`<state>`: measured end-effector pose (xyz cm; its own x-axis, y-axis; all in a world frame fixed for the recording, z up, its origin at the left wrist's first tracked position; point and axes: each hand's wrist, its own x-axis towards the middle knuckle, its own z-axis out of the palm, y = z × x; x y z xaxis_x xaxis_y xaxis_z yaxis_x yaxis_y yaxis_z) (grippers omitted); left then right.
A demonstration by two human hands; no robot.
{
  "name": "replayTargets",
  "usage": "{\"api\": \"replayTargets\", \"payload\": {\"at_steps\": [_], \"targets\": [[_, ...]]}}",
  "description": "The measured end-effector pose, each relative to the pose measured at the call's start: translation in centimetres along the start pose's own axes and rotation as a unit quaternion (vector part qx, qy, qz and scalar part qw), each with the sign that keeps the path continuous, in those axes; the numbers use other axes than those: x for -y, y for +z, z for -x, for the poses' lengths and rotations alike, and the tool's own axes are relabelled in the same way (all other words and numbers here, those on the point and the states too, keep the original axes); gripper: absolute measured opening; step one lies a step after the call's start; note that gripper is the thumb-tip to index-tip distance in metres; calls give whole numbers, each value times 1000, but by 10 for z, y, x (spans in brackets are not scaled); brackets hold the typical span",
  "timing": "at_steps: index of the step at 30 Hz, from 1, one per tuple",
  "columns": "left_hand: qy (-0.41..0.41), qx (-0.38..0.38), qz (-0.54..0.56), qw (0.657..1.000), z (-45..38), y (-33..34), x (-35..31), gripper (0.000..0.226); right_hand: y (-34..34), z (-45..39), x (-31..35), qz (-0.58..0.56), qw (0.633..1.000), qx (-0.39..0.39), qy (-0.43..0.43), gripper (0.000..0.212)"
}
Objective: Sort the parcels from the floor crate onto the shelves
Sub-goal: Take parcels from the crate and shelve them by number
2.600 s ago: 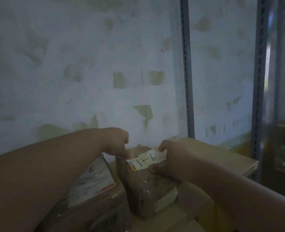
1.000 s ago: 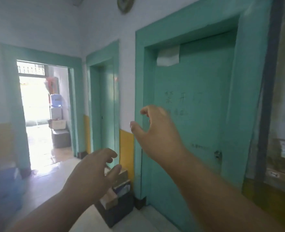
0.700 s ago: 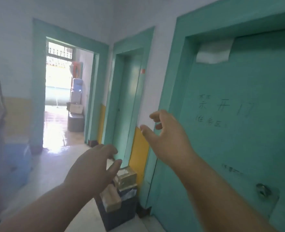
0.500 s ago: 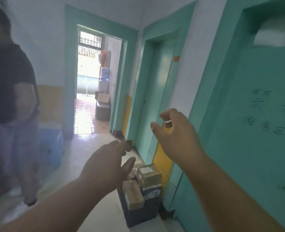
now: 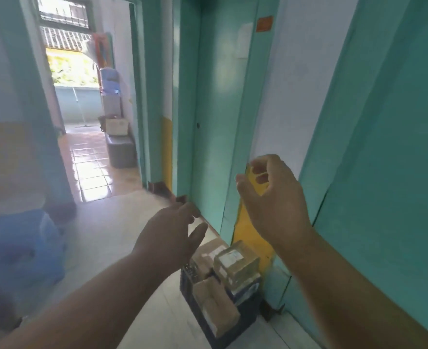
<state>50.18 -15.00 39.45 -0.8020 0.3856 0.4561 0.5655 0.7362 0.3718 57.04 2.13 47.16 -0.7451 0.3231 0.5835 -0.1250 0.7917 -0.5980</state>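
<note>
A dark floor crate stands against the wall at the bottom centre, holding several brown taped parcels. The top parcel has a white label and sits highest; another brown parcel lies in front of it. My left hand hovers in the air above and left of the crate, fingers relaxed, holding nothing. My right hand is raised higher, above the crate, fingers loosely curled and empty. The shelves are out of view.
Teal doors and frames line the wall on the right. A blue bin sits on the floor at the left. An open doorway leads to a bright tiled room with a grey box and water bottles.
I have turned away from the shelf, where both hands rested on a labelled parcel, and face the corridor. The crate has come closer and nearer the centre. Both hands are empty.
</note>
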Motion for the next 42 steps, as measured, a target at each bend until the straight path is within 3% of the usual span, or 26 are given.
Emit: {"api": "replayTargets", "payload": {"at_steps": [8,17,27,34,42], "targets": [[57,44,94,993,-138,131,46,18,74,-100,-117,62,995,-40,65,30],[56,123,89,987,-265,222,147,19,193,-212,-194,98,991,-51,77,20],[198,297,146,923,-396,346,210,20,284,-257,-256,182,949,-142,213,18],[219,459,172,844,-385,436,225,18,338,-217,-305,218,900,-112,361,23],[76,583,142,796,-315,588,279,22,416,-114,-434,219,852,-13,474,25]]}}
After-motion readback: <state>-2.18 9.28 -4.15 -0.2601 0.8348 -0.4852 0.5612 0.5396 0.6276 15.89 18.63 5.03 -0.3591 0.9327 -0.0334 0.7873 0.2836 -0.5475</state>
